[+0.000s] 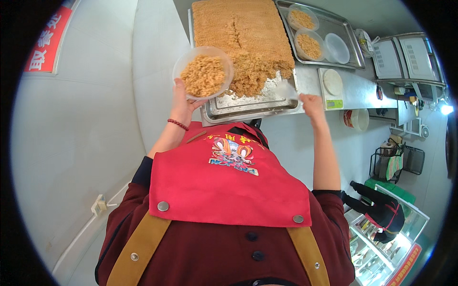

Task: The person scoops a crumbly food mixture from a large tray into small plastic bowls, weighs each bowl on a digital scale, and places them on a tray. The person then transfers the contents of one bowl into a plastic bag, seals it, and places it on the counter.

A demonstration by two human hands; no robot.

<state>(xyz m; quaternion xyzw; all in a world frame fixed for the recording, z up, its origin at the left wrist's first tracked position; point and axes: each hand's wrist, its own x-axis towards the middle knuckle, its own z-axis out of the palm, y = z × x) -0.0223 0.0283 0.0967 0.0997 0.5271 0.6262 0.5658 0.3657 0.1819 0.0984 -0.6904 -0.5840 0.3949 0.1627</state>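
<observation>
My left hand point(184, 102) holds a round, clear plastic bowl point(229, 68) by its near left rim. Golden, crumbly food point(203, 75) fills much of the bowl. In my right hand point(312, 107) is a pale, translucent scoop or scraper point(286, 90), blurred, over the near right corner of a metal tray point(250, 109). On that tray sits a large golden-brown slab of crumbly food point(247, 25), with a crack down its middle. Its near edge is broken into loose crumbs point(247, 80), and white residue shows on the bared tray bottom.
Right of the slab, another metal tray point(340, 26) carries two filled bowls point(308, 44) and an emptier one point(336, 48). A kitchen scale point(332, 84) stands near the counter's edge, above a white bucket point(357, 119). A person point(384, 214) bends by a glass display case point(375, 246).
</observation>
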